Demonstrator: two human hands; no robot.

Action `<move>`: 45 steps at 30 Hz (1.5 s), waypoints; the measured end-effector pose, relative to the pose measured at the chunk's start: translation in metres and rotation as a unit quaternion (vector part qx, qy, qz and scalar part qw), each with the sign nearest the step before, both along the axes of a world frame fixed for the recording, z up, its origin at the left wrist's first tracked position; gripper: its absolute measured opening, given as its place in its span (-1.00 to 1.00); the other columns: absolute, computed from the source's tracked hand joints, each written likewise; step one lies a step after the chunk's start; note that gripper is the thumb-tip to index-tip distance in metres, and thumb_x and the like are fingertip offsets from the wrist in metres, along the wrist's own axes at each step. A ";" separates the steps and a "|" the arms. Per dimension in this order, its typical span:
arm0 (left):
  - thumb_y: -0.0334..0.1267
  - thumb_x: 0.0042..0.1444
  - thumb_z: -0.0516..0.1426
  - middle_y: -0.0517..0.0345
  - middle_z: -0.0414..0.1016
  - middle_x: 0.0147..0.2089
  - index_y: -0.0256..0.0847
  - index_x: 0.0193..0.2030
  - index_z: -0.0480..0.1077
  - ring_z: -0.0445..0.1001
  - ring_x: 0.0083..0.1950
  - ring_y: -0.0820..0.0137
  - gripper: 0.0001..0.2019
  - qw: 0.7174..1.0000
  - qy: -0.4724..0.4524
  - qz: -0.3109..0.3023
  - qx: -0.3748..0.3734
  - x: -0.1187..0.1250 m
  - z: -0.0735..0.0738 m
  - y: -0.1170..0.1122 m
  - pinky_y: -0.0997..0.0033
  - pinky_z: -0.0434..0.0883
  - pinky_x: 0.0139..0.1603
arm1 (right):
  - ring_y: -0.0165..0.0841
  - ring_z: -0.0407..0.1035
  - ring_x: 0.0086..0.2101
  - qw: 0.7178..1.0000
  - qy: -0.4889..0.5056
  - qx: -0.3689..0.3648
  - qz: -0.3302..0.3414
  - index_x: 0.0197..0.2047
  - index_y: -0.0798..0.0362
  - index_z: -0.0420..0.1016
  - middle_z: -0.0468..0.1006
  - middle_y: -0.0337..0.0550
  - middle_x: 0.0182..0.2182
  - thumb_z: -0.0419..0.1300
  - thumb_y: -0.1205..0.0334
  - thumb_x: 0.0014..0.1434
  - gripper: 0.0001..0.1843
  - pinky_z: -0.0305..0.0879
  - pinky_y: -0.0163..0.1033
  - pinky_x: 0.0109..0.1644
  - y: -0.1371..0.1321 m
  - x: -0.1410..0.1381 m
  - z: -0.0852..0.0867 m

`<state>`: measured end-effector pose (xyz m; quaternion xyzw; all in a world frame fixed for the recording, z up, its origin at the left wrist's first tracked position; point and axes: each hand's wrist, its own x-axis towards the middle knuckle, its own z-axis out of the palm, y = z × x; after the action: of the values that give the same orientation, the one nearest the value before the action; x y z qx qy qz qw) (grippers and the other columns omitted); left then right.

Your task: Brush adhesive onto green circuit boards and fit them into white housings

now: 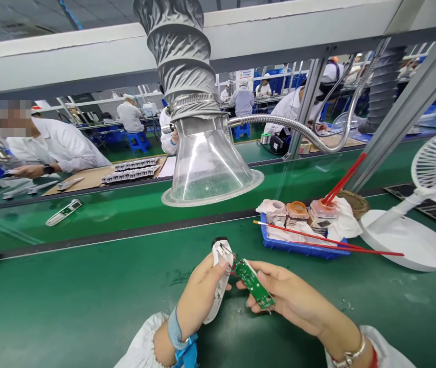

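Observation:
My left hand is closed round a long white plastic housing with a black end at its top. Between the thumb and fingers of my right hand is a green circuit board, tilted, its parts facing up. Thin red and black wires run from the housing to the board, which lies just right of it. Both pieces are held above the green bench top. The inside of the housing is partly covered by my left thumb.
A clear fume hood hangs ahead of my hands. To the right, a blue tray holds jars and tissue, with red brushes across it, beside a white fan. Another housing lies left, past the bench edge. Co-workers sit beyond.

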<state>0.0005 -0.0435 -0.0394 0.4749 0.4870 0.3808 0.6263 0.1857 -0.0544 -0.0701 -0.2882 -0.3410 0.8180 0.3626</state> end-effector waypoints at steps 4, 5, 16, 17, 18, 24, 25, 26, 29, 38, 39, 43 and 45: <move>0.03 0.12 0.04 0.04 0.46 -0.15 -0.20 -0.15 0.40 0.40 -0.19 0.32 -0.65 0.999 0.009 0.041 -0.007 0.006 -0.005 -0.001 0.43 0.36 -0.27 | -0.40 0.41 -0.32 0.996 -0.071 0.049 0.008 0.00 0.12 0.42 0.45 -0.03 -0.16 0.24 0.09 0.11 -0.58 0.35 -0.26 -0.17 -0.003 -0.002 0.006; 0.03 0.12 0.04 0.05 0.44 -0.14 -0.18 -0.13 0.38 0.39 -0.20 0.34 -0.65 0.999 -0.002 0.049 -0.008 0.009 -0.005 -0.001 0.44 0.36 -0.28 | -0.39 0.41 -0.30 0.993 -0.100 0.068 -0.010 -0.02 0.13 0.42 0.47 -0.04 -0.19 0.25 0.09 0.10 -0.58 0.35 -0.27 -0.18 -0.005 -0.005 0.008; 0.01 0.09 0.09 0.21 0.28 -0.36 -0.16 -0.16 0.31 0.31 -0.37 0.47 -0.70 0.992 -0.096 0.079 -0.018 0.023 0.002 0.003 0.49 0.32 -0.31 | -0.43 0.34 -0.40 0.915 -0.300 0.208 -0.171 -0.14 0.03 0.43 0.42 -0.18 -0.29 0.23 0.28 -0.01 -0.70 0.34 -0.42 -0.46 -0.021 -0.031 0.025; -0.01 0.09 0.10 0.21 0.29 -0.35 -0.14 -0.13 0.31 0.32 -0.36 0.47 -0.70 0.991 -0.102 0.080 -0.021 0.023 0.001 0.003 0.49 0.32 -0.29 | -0.44 0.34 -0.40 0.910 -0.301 0.219 -0.182 -0.13 0.02 0.43 0.40 -0.17 -0.26 0.22 0.28 0.00 -0.70 0.34 -0.43 -0.48 -0.022 -0.031 0.025; -0.02 0.09 0.10 0.21 0.30 -0.34 -0.13 -0.10 0.30 0.32 -0.35 0.46 -0.69 0.990 -0.109 0.082 -0.021 0.023 0.000 0.002 0.48 0.32 -0.27 | -0.44 0.34 -0.39 0.906 -0.300 0.229 -0.190 -0.12 0.01 0.43 0.38 -0.17 -0.24 0.22 0.29 0.00 -0.69 0.34 -0.44 -0.49 -0.022 -0.032 0.025; -0.05 0.09 0.11 0.21 0.31 -0.34 -0.05 0.13 0.15 0.33 -0.36 0.44 -0.53 0.988 -0.123 0.091 -0.011 0.025 -0.004 0.000 0.47 0.34 -0.28 | -0.51 0.31 -0.49 0.879 -0.326 0.269 -0.221 -0.13 -0.01 0.44 0.33 -0.22 -0.30 0.19 0.31 0.03 -0.72 0.31 -0.50 -0.57 -0.022 -0.036 0.022; -0.05 0.10 0.11 0.22 0.31 -0.33 -0.03 0.15 0.13 0.34 -0.35 0.44 -0.52 0.989 -0.121 0.089 -0.014 0.026 -0.003 0.000 0.47 0.34 -0.27 | -0.56 0.28 -0.56 0.874 -0.333 0.273 -0.225 -0.13 0.00 0.44 0.32 -0.23 -0.30 0.19 0.31 0.03 -0.72 0.29 -0.50 -0.59 -0.022 -0.036 0.021; -0.06 0.10 0.10 0.22 0.31 -0.31 -0.02 0.15 0.12 0.35 -0.34 0.45 -0.52 0.989 -0.122 0.084 -0.019 0.026 -0.003 0.001 0.47 0.34 -0.27 | -0.59 0.23 -0.62 0.869 -0.339 0.279 -0.229 -0.13 0.00 0.44 0.31 -0.24 -0.31 0.20 0.31 0.04 -0.73 0.27 -0.50 -0.61 -0.023 -0.036 0.021; -0.11 0.12 0.10 0.22 0.32 -0.30 -0.06 0.11 0.15 0.38 -0.34 0.45 -0.58 0.984 -0.160 0.063 -0.051 0.027 0.002 0.001 0.47 0.34 -0.27 | -0.61 0.17 -0.67 0.849 -0.353 0.306 -0.247 -0.15 0.02 0.45 0.31 -0.24 -0.34 0.22 0.28 0.04 -0.75 0.25 -0.48 -0.65 -0.024 -0.037 0.020; -0.22 0.12 0.09 0.22 0.37 -0.31 -0.06 0.17 0.10 0.37 -0.42 0.48 -0.53 0.958 -0.266 0.040 -0.099 0.030 0.003 -0.002 0.47 0.33 -0.36 | -0.43 0.36 -0.47 0.748 -0.398 0.421 -0.324 -0.09 0.05 0.46 0.40 -0.17 -0.37 0.25 0.22 0.07 -0.70 0.38 -0.46 -0.56 -0.024 -0.046 0.016; -0.23 0.12 0.09 0.22 0.37 -0.32 -0.06 0.19 0.09 0.37 -0.43 0.47 -0.51 0.957 -0.270 0.041 -0.097 0.031 0.002 -0.002 0.46 0.33 -0.37 | -0.41 0.37 -0.45 0.739 -0.406 0.427 -0.325 -0.09 0.06 0.46 0.41 -0.16 -0.37 0.26 0.22 0.07 -0.70 0.39 -0.46 -0.54 -0.024 -0.046 0.016; -0.30 0.09 0.09 0.22 0.37 -0.33 -0.11 0.17 0.13 0.37 -0.43 0.48 -0.52 0.952 -0.284 0.045 -0.109 0.031 0.000 -0.002 0.46 0.34 -0.38 | -0.40 0.39 -0.42 0.719 -0.432 0.448 -0.310 -0.08 0.08 0.46 0.44 -0.14 -0.34 0.24 0.22 0.09 -0.70 0.42 -0.42 -0.48 -0.023 -0.044 0.015; -0.32 0.09 0.07 0.21 0.38 -0.34 -0.14 0.14 0.17 0.37 -0.42 0.49 -0.56 0.946 -0.297 0.059 -0.117 0.029 0.001 0.001 0.48 0.34 -0.37 | -0.37 0.40 -0.39 0.702 -0.446 0.465 -0.303 -0.04 0.09 0.44 0.45 -0.11 -0.31 0.20 0.22 0.12 -0.68 0.45 -0.37 -0.42 -0.023 -0.043 0.015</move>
<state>0.0299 -0.0428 -0.0386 0.2338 0.3473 0.4809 0.7703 0.1429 -0.0777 -0.0549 -0.5015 -0.6945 0.1773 0.4846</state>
